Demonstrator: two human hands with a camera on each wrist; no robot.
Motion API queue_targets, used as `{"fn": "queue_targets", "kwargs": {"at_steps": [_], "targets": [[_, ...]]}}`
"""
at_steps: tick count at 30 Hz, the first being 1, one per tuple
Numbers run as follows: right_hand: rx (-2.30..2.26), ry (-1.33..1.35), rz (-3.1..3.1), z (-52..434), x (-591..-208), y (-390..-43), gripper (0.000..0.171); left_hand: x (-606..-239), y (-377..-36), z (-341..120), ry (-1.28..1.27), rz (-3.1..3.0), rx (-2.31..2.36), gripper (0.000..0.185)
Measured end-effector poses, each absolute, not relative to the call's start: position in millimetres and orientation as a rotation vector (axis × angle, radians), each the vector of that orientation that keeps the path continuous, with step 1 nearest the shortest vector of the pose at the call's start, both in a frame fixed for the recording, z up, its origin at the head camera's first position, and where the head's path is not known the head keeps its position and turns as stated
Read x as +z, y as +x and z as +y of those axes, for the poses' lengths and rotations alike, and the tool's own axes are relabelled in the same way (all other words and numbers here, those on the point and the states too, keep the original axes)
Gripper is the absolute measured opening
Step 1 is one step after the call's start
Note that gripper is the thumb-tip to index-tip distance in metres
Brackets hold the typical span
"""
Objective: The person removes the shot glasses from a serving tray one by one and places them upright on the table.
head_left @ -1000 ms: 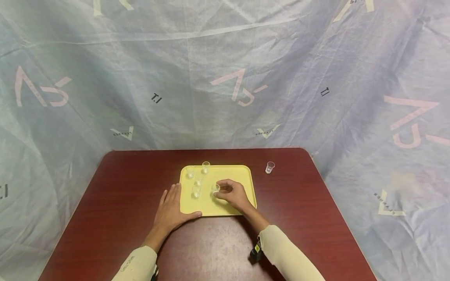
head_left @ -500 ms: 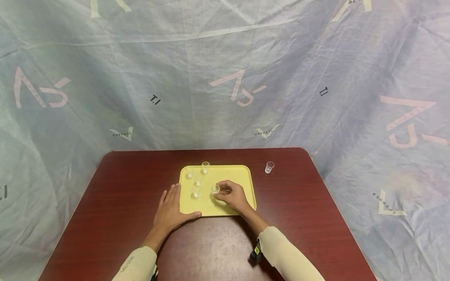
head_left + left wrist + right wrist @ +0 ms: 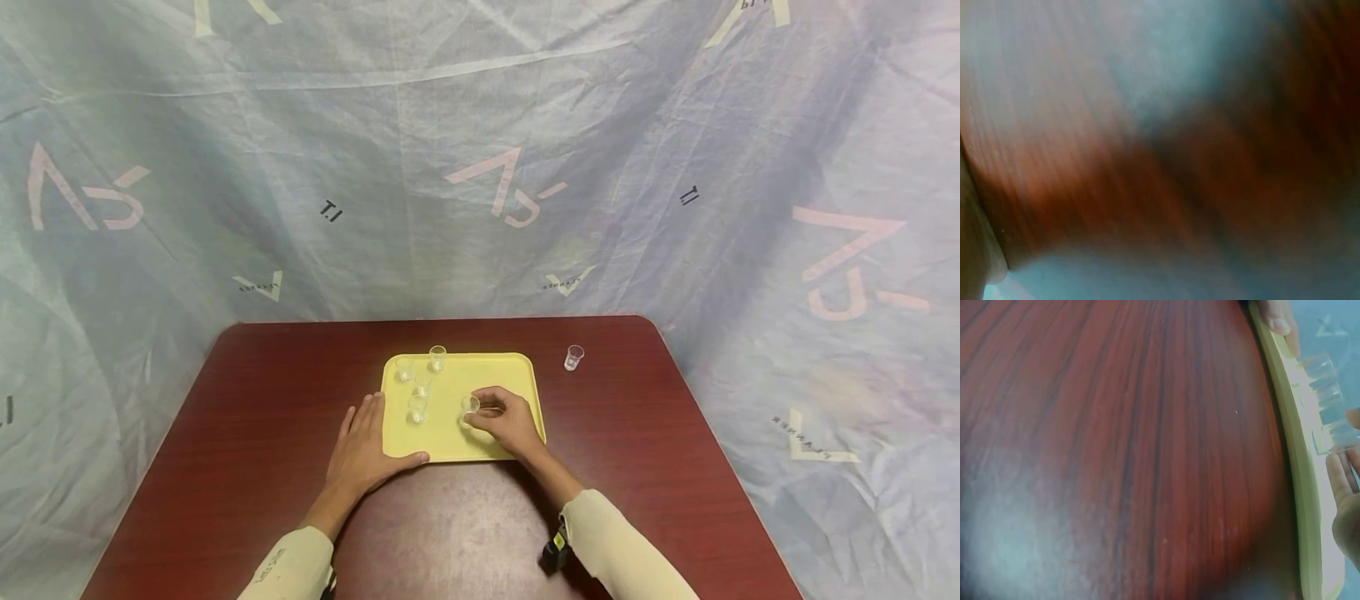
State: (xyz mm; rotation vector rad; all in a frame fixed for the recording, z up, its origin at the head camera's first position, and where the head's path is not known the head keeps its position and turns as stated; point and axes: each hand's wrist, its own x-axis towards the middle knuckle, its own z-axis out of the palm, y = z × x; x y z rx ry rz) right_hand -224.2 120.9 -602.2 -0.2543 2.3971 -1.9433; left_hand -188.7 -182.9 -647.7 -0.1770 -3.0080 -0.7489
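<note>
Yellow rectangular tray (image 3: 487, 372) touches the straight-fingered left hand (image 3: 360, 448); to that hand's right, the right hand (image 3: 513, 423) pinches a small clear round cup (image 3: 468, 406).

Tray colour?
The tray is pale yellow; it shows best in the head view.

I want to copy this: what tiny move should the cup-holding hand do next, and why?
Maybe the right hand should rest its clear cup on the yellow tray and gently let go: the cup is over the tray, four other cups stand there, and the left hand is at the tray's edge.
</note>
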Motion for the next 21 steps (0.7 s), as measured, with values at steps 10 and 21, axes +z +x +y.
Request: {"fn": "queue_targets", "kwargs": {"at_steps": [10, 21], "targets": [[-2.054, -0.227, 2.363, 137.1, -601.8, -226.6, 0.038, -649.1, -189.2, -183.2, -0.183, -2.996, -0.744, 0.16], [-2.089, -0.202, 2.384, 150.7, -592.6, -227.4, 0.038, -650.1, -189.4, -184.3, -0.191, -3.007, -0.731, 0.16]]}}
